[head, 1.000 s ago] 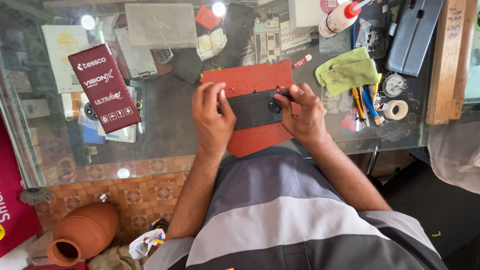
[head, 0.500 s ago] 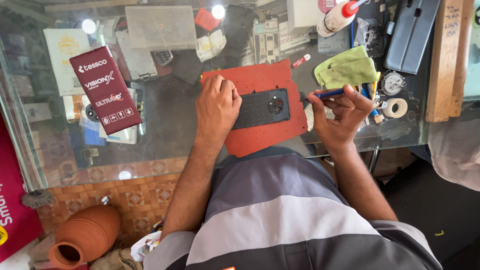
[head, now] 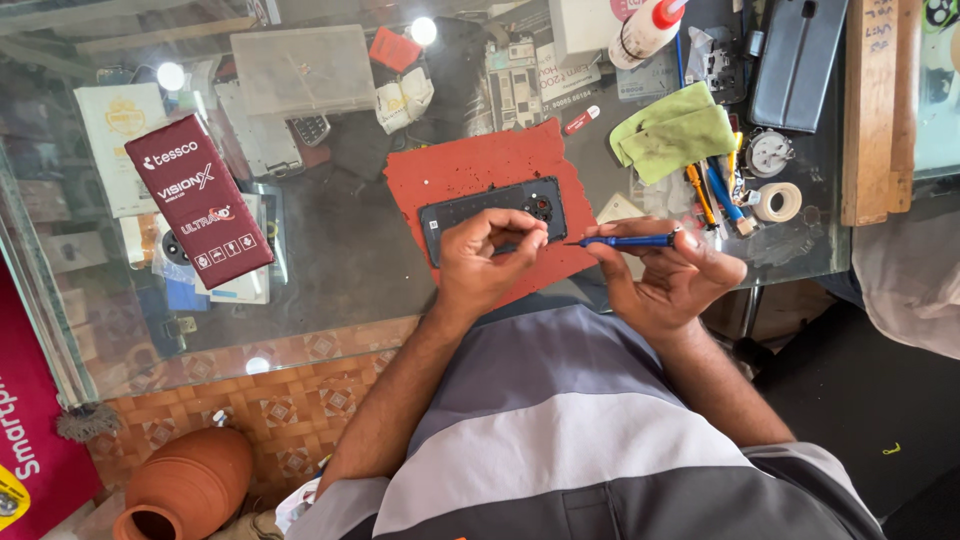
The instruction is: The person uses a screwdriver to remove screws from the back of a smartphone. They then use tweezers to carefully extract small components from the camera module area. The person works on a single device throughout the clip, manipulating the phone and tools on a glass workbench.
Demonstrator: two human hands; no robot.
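A dark phone (head: 480, 212) lies back side up on a red work mat (head: 470, 170) on the glass counter. My left hand (head: 487, 260) rests at the phone's near edge, its fingertips pinched together over the phone; whether something tiny sits between them I cannot tell. My right hand (head: 672, 275) holds a thin blue screwdriver (head: 625, 241) level, with the tip pointing left toward my left fingertips. The screwdriver tip hovers just off the right edge of the mat.
A maroon box (head: 199, 198) lies at the left. A green cloth (head: 673, 130), a white bottle with a red cap (head: 647, 27), a tape roll (head: 777, 201), several tools (head: 712, 190) and a wooden strip (head: 878, 105) crowd the right. A clay pot (head: 185, 487) stands on the floor.
My right hand left the phone, reached to the tools at the right, and came back holding the blue screwdriver. My left hand shifted from pressing the phone to pinching its fingertips.
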